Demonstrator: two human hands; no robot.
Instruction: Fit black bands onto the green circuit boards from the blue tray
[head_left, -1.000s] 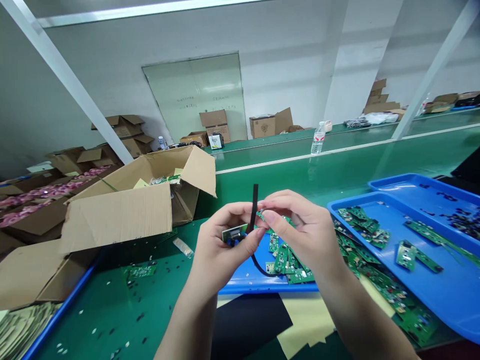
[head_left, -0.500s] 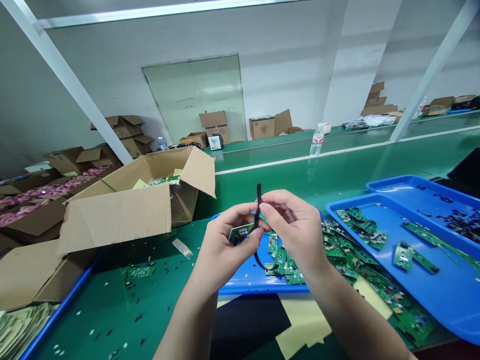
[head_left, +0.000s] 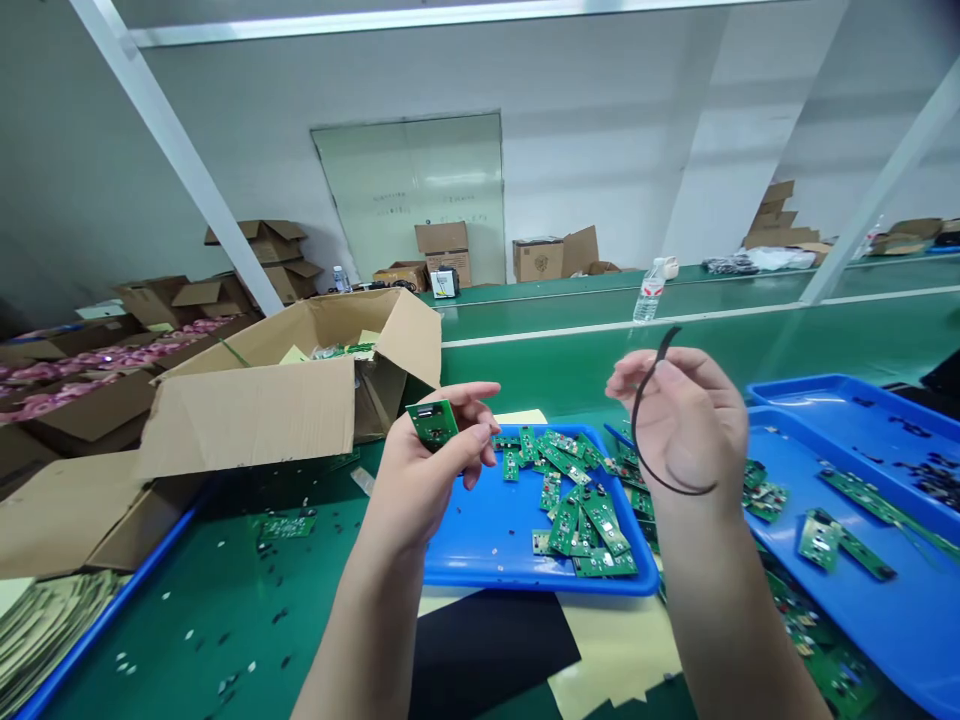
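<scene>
My left hand (head_left: 427, 470) pinches a small green circuit board (head_left: 433, 421) between thumb and fingers, raised above the left end of a blue tray (head_left: 487, 530). My right hand (head_left: 686, 415) is closed on a thin black strip (head_left: 643, 440) that curves in a loop from above the fingers down past the wrist. The two hands are apart, right hand over the gap between the trays. Several green circuit boards (head_left: 577, 490) lie loose in the tray below.
An open cardboard box (head_left: 285, 395) stands left of my hands. Two more blue trays (head_left: 900, 600) with boards lie at right. Black and yellow sheets (head_left: 510, 640) lie at the near edge. A water bottle (head_left: 649, 290) stands on the green belt; cartons line the back.
The hands, joined together on the board and strip before, have drawn apart. The right hand has swung the black strip up and right, free of the board; the view shifted left.
</scene>
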